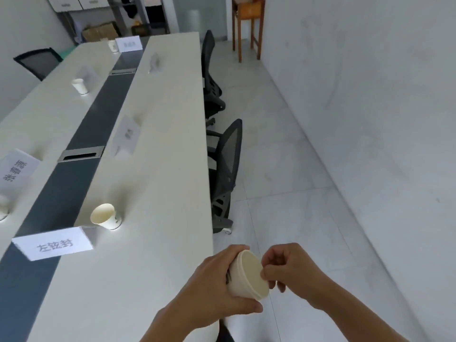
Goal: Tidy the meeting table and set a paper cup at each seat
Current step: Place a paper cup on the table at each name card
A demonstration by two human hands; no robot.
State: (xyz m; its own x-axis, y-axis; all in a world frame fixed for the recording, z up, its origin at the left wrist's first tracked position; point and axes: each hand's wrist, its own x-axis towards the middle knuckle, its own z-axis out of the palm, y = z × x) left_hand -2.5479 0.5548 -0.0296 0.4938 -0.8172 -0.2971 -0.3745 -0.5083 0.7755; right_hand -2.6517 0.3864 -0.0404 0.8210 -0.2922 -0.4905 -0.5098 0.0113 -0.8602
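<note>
My left hand (pixel 217 282) grips a stack of paper cups (pixel 248 275) off the table's right edge, open end facing right. My right hand (pixel 283 267) pinches the rim of the outermost cup. One paper cup (pixel 106 216) stands on the long white meeting table (pixel 160 169) beside the near name card (pixel 53 244). Across the table more cups stand: one at the far left side (pixel 80 85), one at the far end (pixel 113 46), one at the left edge (pixel 3 207).
Name cards stand at the seats (pixel 127 137) (pixel 16 169) (pixel 129 43). A dark strip with cable slots (pixel 81 154) runs down the table's middle. Two black mesh chairs (pixel 225 169) (pixel 211 75) are pushed in on the right. A wooden stand (pixel 248 28) is by the far wall.
</note>
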